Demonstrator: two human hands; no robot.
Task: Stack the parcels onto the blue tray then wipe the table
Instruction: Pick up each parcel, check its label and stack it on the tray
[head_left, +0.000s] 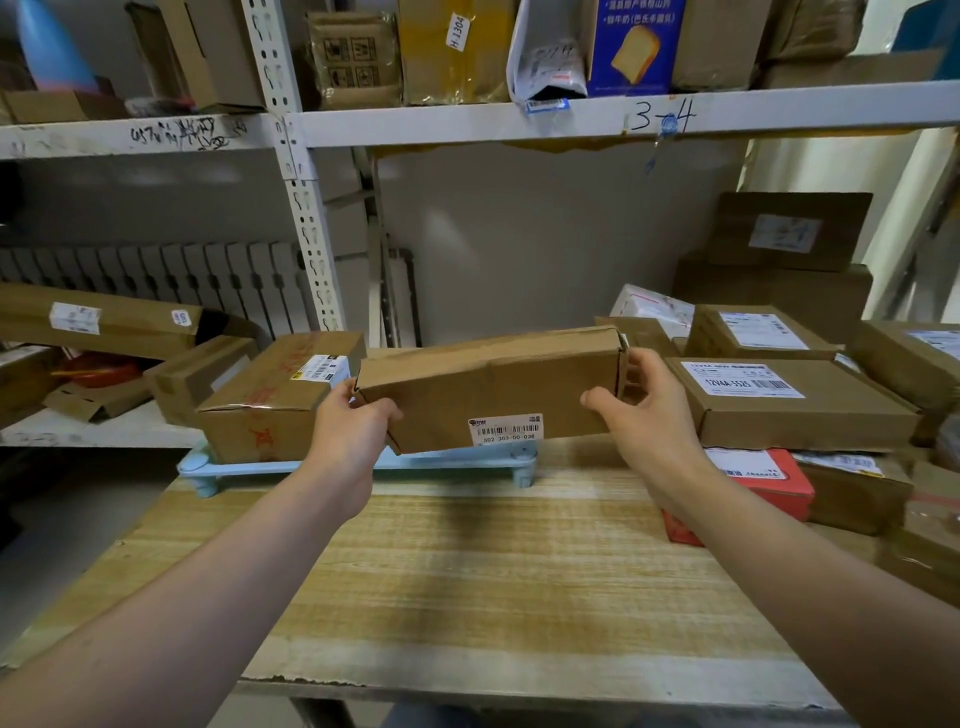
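above the wooden bench, a long parcel hangs tilted over the blue tray, beside a box already on it; left hand and right hand grip its ends.

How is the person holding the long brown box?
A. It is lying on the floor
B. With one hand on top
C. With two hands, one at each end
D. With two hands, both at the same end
C: the left hand grips the left end of the long brown box and the right hand grips the right end, holding it above the blue tray.
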